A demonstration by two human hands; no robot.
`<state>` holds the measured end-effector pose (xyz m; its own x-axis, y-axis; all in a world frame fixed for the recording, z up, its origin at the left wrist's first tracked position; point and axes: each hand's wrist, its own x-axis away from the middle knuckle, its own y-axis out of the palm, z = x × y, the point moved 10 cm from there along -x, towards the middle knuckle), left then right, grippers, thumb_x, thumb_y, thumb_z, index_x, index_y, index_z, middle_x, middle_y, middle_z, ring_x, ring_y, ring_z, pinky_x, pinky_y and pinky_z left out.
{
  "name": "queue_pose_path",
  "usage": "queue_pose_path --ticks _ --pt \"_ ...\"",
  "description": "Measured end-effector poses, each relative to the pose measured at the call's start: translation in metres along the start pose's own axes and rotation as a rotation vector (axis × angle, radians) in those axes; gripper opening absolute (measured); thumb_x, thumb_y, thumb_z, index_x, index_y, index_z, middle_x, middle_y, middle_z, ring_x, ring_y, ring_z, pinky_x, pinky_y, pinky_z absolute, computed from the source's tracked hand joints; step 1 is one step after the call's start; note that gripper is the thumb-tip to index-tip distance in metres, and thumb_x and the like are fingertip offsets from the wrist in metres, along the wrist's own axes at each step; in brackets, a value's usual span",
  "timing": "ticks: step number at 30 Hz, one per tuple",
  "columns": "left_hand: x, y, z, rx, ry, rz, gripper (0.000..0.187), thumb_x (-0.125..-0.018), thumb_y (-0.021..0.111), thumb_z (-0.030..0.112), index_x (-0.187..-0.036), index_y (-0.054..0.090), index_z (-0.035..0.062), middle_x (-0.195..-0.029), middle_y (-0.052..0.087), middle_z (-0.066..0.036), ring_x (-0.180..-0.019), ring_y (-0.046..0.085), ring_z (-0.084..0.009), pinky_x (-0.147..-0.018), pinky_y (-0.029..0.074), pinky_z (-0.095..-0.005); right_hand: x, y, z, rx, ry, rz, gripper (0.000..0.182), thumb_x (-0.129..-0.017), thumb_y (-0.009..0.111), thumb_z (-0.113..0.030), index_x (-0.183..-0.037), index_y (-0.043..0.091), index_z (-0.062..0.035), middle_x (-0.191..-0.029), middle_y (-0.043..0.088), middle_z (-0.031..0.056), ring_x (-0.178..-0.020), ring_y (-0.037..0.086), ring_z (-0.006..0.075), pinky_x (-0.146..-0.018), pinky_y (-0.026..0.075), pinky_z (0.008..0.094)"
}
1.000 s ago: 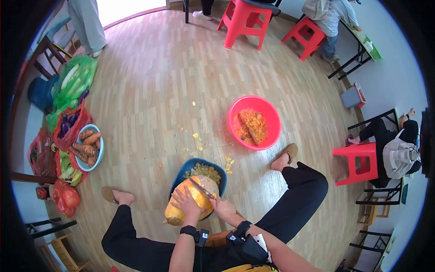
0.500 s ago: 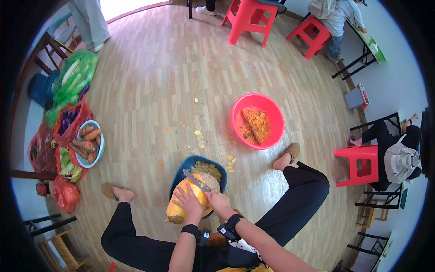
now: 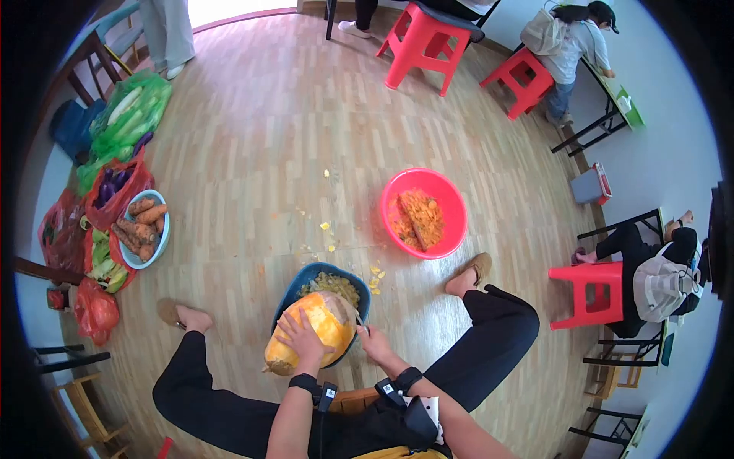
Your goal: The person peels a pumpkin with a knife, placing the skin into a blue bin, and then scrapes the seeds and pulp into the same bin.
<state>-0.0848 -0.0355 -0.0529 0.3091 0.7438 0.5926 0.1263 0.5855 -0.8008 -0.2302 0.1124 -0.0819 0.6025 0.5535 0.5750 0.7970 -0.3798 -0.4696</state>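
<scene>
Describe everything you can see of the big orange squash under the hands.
The squash is large, oblong and orange-yellow, with pale peeled flesh at its far end. It lies tilted across the rim of the blue basin, its near end jutting over the floor. The left hand presses on top; the right hand is beside it, its knife barely visible.

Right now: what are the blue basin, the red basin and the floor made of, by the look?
Blue basin: likely plastic, a thin moulded rim in even matte colour. Red basin: plastic too, glossy, with light showing through its wall. Floor: wood-look planks with staggered joints and a soft sheen; laminate or real wood cannot be told.
</scene>
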Motion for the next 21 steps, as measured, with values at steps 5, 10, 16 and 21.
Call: queue_pose_path --ticks 5,10,16,21 --pt "-0.002 0.002 -0.002 0.006 0.003 -0.003 0.135 -0.037 0.085 0.042 -0.139 0.001 0.0144 -0.142 -0.001 -0.022 -0.13 -0.001 -0.044 -0.099 0.006 -0.0618 0.013 0.01 -0.039 0.345 -0.154 -0.079 0.038 -0.086 0.045 -0.041 -0.088 0.048 -0.0034 -0.071 0.058 0.024 -0.067 0.056 0.0428 -0.057 0.044 0.0485" --pt "-0.001 0.005 -0.003 -0.001 -0.005 -0.024 0.135 -0.037 0.085 0.042 -0.139 0.0 0.014 -0.142 -0.002 -0.022 -0.13 -0.002 -0.0442 -0.099 0.007 -0.0618 0.019 0.017 -0.038 0.429 -0.147 -0.091 0.037 -0.087 0.043 -0.04 -0.087 0.046 -0.0032 -0.067 0.057 0.0242 -0.064 0.056 0.0428 -0.056 0.044 0.0511" --pt "0.002 -0.002 -0.001 -0.008 -0.021 -0.031 0.134 -0.037 0.085 0.042 -0.139 0.002 0.0141 -0.142 -0.001 -0.021 -0.13 -0.002 -0.0437 -0.099 0.008 -0.062 0.021 0.018 -0.048 0.53 -0.163 -0.107 0.036 -0.088 0.042 -0.039 -0.091 0.044 -0.0034 -0.065 0.058 0.0231 -0.061 0.057 0.0418 -0.054 0.045 0.0501" --pt "0.003 -0.006 0.002 0.008 0.001 0.045 0.131 -0.036 0.085 0.041 -0.138 0.008 0.0136 -0.142 0.001 -0.021 -0.129 0.0 -0.0437 -0.098 0.008 -0.0625 0.015 0.024 -0.057 0.636 -0.141 -0.106 0.035 -0.088 0.041 -0.04 -0.094 0.044 -0.0058 -0.066 0.06 0.0195 -0.061 0.059 0.0386 -0.053 0.046 0.0481"
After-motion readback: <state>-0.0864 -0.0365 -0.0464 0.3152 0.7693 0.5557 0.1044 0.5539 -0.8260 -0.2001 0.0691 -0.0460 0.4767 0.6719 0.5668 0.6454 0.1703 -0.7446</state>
